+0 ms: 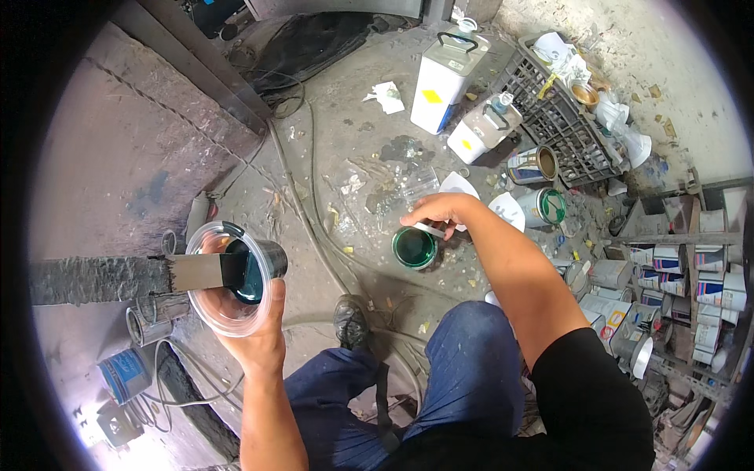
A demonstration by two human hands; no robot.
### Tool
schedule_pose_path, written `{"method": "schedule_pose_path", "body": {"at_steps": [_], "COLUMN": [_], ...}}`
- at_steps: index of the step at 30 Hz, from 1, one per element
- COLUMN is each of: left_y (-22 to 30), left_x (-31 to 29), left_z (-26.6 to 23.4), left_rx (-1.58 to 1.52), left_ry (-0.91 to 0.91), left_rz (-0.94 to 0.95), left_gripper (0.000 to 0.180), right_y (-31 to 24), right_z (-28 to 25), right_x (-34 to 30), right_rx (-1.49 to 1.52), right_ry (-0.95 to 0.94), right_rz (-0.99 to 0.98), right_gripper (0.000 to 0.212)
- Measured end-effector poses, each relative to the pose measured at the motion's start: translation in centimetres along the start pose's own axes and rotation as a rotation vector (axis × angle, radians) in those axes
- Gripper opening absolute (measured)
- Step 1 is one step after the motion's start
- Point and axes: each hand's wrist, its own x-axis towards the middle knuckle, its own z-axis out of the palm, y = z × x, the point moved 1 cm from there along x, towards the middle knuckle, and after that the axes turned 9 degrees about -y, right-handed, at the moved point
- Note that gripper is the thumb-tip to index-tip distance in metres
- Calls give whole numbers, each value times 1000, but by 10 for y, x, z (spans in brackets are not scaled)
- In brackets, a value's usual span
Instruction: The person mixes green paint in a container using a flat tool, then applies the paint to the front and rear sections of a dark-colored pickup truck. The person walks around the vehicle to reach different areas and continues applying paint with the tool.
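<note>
My left hand [263,337] is wrapped round a clear plastic cup [206,312] with a wide rim, held up at the left. Dark green paint [251,279] coats the cup's inner side. A flat, paint-crusted bar [102,279] comes in from the left, and its paler end section [196,273] overlaps the cup's rim. On the floor in the middle stands an open can of green paint [414,248]. My right hand [440,209] is closed over its far right rim, its fingers on a thin pale piece [429,229], perhaps a lid; the fingertips are partly hidden.
Two white jerrycans [436,90] stand far off, near a black crate [561,118] holding waste. Another green-lidded can [550,206] and a brown-filled can [542,163] sit to the right. Shelves of cans [707,267] line the right wall. Hoses [294,188] run along the floor.
</note>
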Motion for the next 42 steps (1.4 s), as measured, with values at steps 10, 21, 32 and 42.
{"method": "schedule_pose_path", "body": {"at_steps": [10, 21, 32, 42], "left_y": [1, 8, 8, 11], "left_x": [0, 4, 7, 7], "left_z": [-3, 12, 25, 36], "left_rx": [6, 8, 10, -22], "left_ry": [-7, -27, -63, -86], "left_rz": [-20, -4, 28, 14], "left_gripper": [87, 76, 80, 81], "right_y": [18, 63, 116, 126], "right_z": [-1, 25, 24, 37], "right_x": [-15, -29, -9, -15], "right_rx": [375, 512, 926, 972], "right_ry": [-1, 67, 5, 31], "right_rz": [60, -202, -290, -350], "right_gripper": [60, 68, 57, 57]}}
